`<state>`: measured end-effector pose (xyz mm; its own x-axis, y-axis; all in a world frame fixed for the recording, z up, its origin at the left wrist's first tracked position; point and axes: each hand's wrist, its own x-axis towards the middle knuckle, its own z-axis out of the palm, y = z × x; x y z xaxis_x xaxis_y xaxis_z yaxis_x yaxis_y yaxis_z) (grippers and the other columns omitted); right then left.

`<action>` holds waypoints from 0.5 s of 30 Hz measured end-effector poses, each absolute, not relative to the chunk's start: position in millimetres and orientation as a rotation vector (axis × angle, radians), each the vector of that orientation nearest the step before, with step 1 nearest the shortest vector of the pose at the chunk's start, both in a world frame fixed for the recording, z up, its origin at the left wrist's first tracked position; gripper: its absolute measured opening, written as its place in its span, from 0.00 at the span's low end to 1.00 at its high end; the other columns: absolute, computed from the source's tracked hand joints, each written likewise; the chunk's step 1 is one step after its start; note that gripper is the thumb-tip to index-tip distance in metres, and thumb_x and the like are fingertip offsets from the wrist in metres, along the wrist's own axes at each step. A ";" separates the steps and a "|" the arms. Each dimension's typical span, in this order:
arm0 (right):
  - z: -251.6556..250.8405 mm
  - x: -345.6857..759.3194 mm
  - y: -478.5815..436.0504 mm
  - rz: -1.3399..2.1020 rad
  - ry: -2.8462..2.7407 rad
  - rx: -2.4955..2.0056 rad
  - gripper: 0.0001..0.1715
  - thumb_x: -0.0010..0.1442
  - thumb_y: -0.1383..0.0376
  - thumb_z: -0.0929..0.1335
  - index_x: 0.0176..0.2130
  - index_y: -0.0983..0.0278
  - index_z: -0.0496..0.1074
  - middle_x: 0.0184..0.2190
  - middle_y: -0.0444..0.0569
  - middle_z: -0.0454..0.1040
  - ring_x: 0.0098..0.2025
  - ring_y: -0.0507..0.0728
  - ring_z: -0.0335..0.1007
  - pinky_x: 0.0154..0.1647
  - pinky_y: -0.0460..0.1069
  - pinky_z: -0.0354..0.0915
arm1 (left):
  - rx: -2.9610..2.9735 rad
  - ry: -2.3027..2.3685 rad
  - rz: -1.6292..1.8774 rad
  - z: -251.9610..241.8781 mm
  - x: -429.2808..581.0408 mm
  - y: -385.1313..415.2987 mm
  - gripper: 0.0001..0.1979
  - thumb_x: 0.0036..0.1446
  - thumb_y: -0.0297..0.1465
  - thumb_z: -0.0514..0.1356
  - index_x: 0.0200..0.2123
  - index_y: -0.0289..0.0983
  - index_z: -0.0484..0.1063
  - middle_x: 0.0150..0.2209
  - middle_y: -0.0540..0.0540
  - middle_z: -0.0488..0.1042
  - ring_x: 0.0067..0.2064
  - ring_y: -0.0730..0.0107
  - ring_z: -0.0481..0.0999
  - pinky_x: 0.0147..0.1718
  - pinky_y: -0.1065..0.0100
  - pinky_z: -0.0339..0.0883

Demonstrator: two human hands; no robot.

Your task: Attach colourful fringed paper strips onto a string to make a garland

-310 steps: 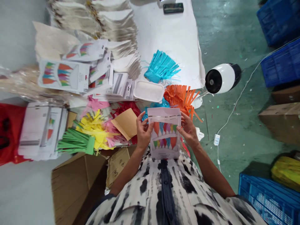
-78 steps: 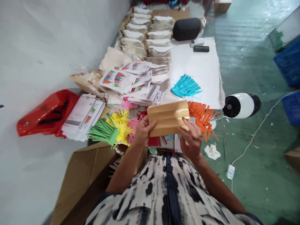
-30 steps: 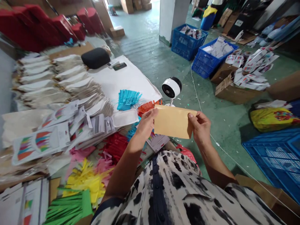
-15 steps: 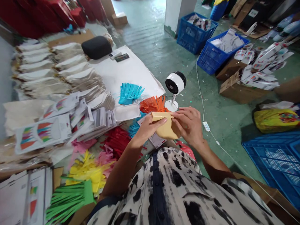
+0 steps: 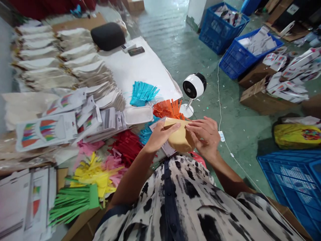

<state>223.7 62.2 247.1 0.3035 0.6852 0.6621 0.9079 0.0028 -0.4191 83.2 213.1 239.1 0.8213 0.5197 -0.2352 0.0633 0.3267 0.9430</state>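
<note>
Got a kraft paper envelope between my hands, just below the little white desk fan. My left hand cups one end with the thumb across the top, and my right hand has its fingers laid over the other end, so the hands sit close together with only the envelope between them. It's thin, matte paper and bows into a soft curve, so I'd guess it weighs next to nothing and creases easily. Flat fingers along the edges look like the best hold. Left of the fan there's a shaggy orange paper fringe right behind the envelope, and further left a white plastic tray and some teal paper strips.
</note>
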 end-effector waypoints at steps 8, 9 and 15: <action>246.9 230.3 65.1 -0.167 -1.367 -1.781 0.13 0.67 0.64 0.73 0.51 0.50 0.80 0.48 0.44 0.84 0.51 0.60 0.80 0.61 0.62 0.68 | 1.381 0.558 0.329 241.0 85.1 216.5 0.19 0.61 0.44 0.68 0.43 0.33 0.84 0.39 0.42 0.85 0.39 0.62 0.83 0.38 0.66 0.75; 245.3 230.4 64.8 -0.175 -1.367 -1.766 0.12 0.67 0.65 0.73 0.49 0.50 0.80 0.45 0.43 0.85 0.50 0.60 0.81 0.61 0.62 0.68 | 1.427 0.568 0.328 243.0 84.9 216.6 0.19 0.62 0.45 0.68 0.41 0.33 0.84 0.38 0.43 0.84 0.39 0.62 0.82 0.37 0.67 0.74; 235.3 228.7 63.0 -0.283 -1.392 -1.749 0.12 0.66 0.68 0.72 0.46 0.50 0.80 0.44 0.41 0.86 0.48 0.59 0.82 0.63 0.63 0.67 | 1.624 0.630 0.324 252.1 83.0 218.7 0.21 0.62 0.47 0.66 0.35 0.33 0.83 0.33 0.46 0.82 0.35 0.64 0.80 0.33 0.70 0.70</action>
